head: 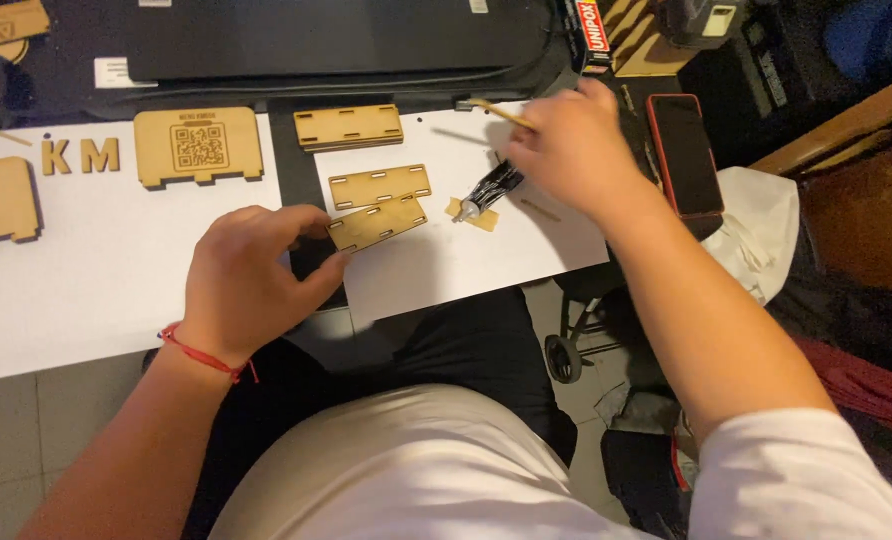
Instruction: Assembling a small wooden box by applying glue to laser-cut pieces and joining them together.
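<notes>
I count three slotted wooden panels: one in the left hand (251, 275) at (377, 222), one flat just above it (379, 186), one further up (349, 127). Two wooden letters (80, 156). One wooden plaque with a square code pattern (198, 146). One plain wooden piece at the left edge (0, 201). Two white paper sheets (86, 270) (466, 255). One black glue tube (488, 190). One thin wooden stick (499, 113) in the right hand (576, 150). One red-cased phone (683, 153).

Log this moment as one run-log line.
left hand: grips slotted wooden panel at its left end | right hand: holds thin wooden stick above glue tube | surface: white paper
</notes>
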